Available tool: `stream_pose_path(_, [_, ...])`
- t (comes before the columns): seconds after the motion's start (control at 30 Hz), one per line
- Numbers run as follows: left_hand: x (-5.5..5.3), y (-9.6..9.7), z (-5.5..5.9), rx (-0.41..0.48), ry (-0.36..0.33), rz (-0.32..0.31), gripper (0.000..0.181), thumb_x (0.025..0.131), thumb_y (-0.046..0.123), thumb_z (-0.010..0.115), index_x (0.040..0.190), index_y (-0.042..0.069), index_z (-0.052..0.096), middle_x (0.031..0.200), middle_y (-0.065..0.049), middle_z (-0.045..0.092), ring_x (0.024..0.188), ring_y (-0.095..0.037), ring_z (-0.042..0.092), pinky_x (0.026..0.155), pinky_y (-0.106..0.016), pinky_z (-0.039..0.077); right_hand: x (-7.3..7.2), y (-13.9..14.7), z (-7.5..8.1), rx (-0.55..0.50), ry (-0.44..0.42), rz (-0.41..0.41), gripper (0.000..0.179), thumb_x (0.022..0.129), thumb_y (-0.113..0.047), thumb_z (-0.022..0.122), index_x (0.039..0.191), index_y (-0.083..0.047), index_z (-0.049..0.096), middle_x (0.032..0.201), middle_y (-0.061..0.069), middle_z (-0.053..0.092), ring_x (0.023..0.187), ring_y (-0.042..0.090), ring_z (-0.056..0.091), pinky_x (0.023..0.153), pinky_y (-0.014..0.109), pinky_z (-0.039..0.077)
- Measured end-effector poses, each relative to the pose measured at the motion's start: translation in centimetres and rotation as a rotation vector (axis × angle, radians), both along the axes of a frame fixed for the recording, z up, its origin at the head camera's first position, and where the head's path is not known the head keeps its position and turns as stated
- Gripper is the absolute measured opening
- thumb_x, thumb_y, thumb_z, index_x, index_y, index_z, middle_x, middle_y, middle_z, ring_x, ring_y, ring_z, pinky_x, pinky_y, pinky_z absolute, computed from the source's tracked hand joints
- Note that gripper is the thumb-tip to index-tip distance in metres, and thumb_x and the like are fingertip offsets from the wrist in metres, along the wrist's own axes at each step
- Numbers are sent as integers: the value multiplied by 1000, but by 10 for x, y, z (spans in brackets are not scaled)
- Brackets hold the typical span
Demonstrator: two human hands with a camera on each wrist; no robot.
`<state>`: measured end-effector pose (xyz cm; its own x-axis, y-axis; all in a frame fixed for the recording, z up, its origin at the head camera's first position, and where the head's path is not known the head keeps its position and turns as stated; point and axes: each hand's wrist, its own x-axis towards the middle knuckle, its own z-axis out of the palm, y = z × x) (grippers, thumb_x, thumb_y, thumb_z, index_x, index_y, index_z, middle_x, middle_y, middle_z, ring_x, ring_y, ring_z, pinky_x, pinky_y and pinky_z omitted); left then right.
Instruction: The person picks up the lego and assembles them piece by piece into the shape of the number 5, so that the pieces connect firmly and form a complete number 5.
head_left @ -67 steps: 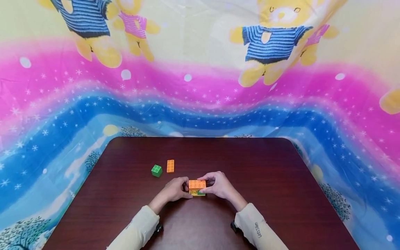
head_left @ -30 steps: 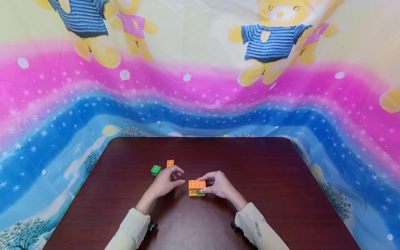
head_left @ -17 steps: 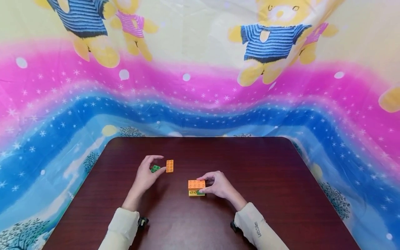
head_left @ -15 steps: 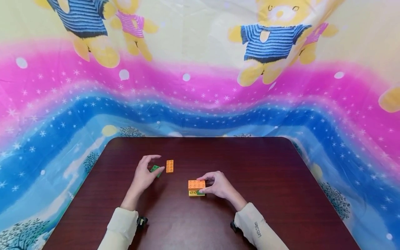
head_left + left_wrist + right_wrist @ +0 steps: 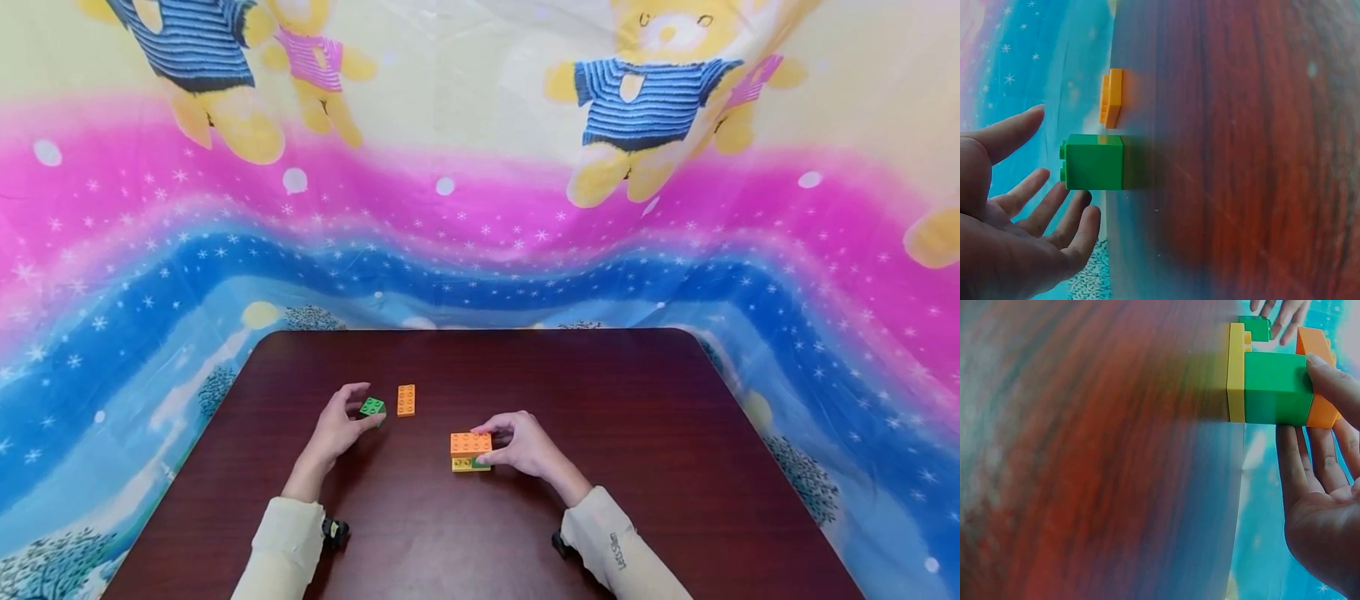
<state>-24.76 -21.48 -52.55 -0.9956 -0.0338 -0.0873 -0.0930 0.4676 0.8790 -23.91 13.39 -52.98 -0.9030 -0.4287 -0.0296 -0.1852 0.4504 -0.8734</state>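
On the table, my right hand holds a small stack of toy building bricks. An orange brick tops it, a green brick is in the middle, and a yellow plate forms the base. In the right wrist view, the thumb lies against the stack near the green-orange seam, with fingers below. Farther left, my left hand spreads thumb and fingers around a loose green brick on the table. The left wrist view shows a gap between thumb and brick; fingertip contact is unclear.
A flat orange brick lies just right of the loose green one. Both stand on a dark red-brown table with rounded far corners. Behind hangs a printed curtain with bears and snowflakes.
My left hand has let go of the stack and travelled left and away to the loose green brick, then drawn back slightly beside it. My right hand stays on the stack.
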Motion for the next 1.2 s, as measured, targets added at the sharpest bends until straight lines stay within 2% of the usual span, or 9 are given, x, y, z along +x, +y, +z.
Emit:
stream_pose_path(0.27, [-2,3,-4,-33,-3,5,60,96,15,74,149,5,47,149,-22,51,133,-41,50,104,-54,47,2,0,0,8,-8,-7,39,77,-19,93,114,-25,80,112,-1,76,95,13,72,87,35,61])
stream_pose_path(0.67, [-3,3,-9,-117,10,14,46,97,14,73,140,7,57,139,-21,59,125,-39,58,96,-51,52,2,1,0,1,-17,-9,40,78,-16,92,115,-24,80,113,0,75,97,14,72,86,35,61])
stream_pose_path(0.97, [-1,4,-6,-141,17,14,46,99,17,72,142,8,58,142,-21,59,129,-40,57,100,-53,51,2,0,-1,-9,-27,-7,40,78,-17,92,115,-23,80,113,1,75,96,15,72,86,34,61])
stream_pose_path(1.2, [1,7,2,-136,64,-6,47,100,17,70,145,9,56,145,-20,58,131,-40,57,103,-55,50,0,0,-1,13,-9,-7,41,78,-18,92,116,-26,80,115,-1,74,98,15,72,87,35,61])
